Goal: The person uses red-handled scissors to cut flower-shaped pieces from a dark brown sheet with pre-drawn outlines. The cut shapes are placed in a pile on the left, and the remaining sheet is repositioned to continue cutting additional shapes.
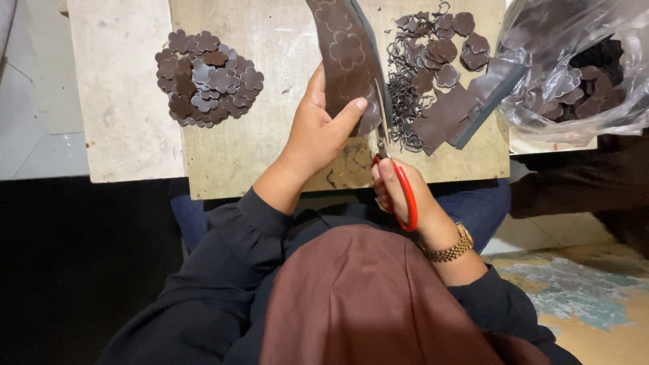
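My left hand grips a long dark brown strip marked with flower outlines, thumb pressed on its lower end. My right hand holds red-handled scissors, fingers through the loops. The blades point up along the strip's right edge. Both hands are over a wooden board that lies across my lap.
A heap of cut brown flower shapes lies on the board's left. Thin curled offcuts, more flowers and brown scraps lie to the right. A clear plastic bag with flower pieces sits at the far right. A pale slab lies under the board.
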